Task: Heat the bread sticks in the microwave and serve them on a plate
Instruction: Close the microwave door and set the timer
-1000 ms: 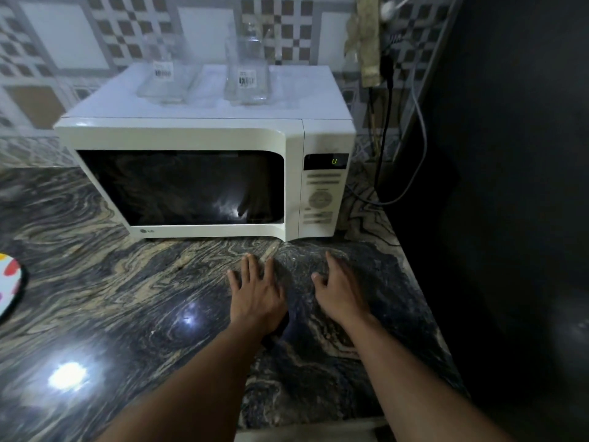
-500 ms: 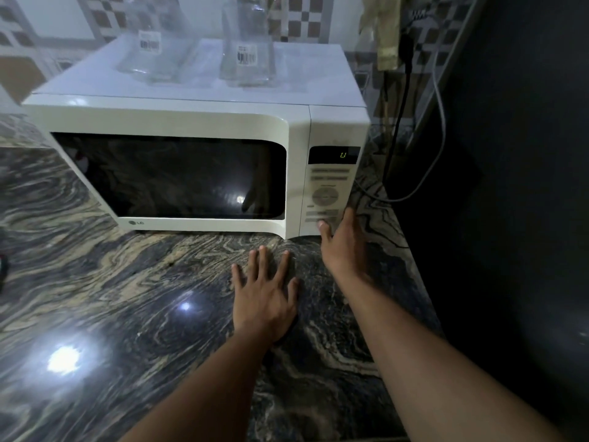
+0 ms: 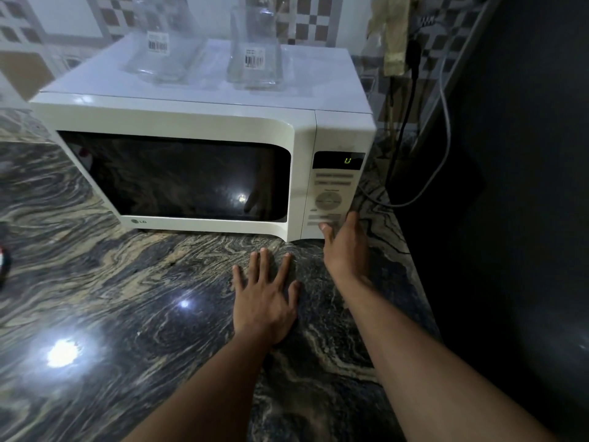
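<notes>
A white microwave (image 3: 204,122) stands on the dark marbled counter (image 3: 111,298) with its door shut and its dark window showing only reflections. Its control panel (image 3: 331,199) is on the right, with a green digit lit on the display. My right hand (image 3: 345,247) reaches the bottom of that panel, its thumb touching the lowest button and fingers beside the microwave's right edge. My left hand (image 3: 264,298) lies flat on the counter in front of the microwave, fingers spread, holding nothing. No bread sticks are visible.
Two clear glass containers (image 3: 255,49) with barcode labels sit on top of the microwave. Power cables (image 3: 411,122) hang along the tiled wall at the right. A dark surface (image 3: 510,218) borders the counter on the right. A plate's edge (image 3: 4,263) peeks in at far left.
My right hand lifted off the counter and moved forward to the bottom of the control panel. The view moved closer to the microwave. My left hand stayed flat on the counter.
</notes>
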The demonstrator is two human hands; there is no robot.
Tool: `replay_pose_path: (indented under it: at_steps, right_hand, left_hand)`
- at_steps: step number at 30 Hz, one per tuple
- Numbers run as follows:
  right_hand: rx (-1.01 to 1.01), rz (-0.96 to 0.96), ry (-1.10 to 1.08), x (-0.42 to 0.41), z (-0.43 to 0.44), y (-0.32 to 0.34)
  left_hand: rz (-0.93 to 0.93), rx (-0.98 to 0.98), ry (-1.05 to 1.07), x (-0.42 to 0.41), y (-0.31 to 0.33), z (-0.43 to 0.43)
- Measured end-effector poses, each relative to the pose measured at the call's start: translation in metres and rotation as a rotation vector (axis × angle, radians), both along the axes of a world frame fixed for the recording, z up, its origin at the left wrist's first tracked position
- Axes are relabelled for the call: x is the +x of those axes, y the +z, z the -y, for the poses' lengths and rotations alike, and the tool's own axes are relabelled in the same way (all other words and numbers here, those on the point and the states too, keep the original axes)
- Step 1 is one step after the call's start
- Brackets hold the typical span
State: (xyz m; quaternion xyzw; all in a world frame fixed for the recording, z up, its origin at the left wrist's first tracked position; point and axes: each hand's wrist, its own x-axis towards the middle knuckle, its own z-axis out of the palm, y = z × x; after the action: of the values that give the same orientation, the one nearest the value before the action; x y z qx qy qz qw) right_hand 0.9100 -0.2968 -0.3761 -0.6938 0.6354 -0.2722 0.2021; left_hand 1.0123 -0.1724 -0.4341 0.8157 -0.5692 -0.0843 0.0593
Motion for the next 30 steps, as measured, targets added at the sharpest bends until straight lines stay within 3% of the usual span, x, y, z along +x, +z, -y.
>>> replay_pose_path:
  at_steps: [9,14,17,23,30]
  right_hand:
    - [-0.081,-0.038,0.114,-0.019,-0.018,0.069]
    - [-0.281,0.019,0.163,-0.019,-0.014,0.126]
    - [-0.304,-0.101,0.213,-0.009,-0.002,0.152]
    - [-0.321,-0.458,0.377,0.006,0.014,0.188]
    - [-0.195,-0.432,0.53,0.001,0.019,0.206]
  left_hand:
    - [-0.086,0.111,-0.007,0.003,0.02,0.006]
    - [-0.264,-0.277,0.113,0.0,0.067,0.021]
    - [-0.301,-0.472,0.133,-0.001,0.103,0.038]
    - [-0.573,-0.553,0.221,-0.001,0.146,0.056]
    - [-0.626,-0.605,0.265,0.008,0.159,0.076]
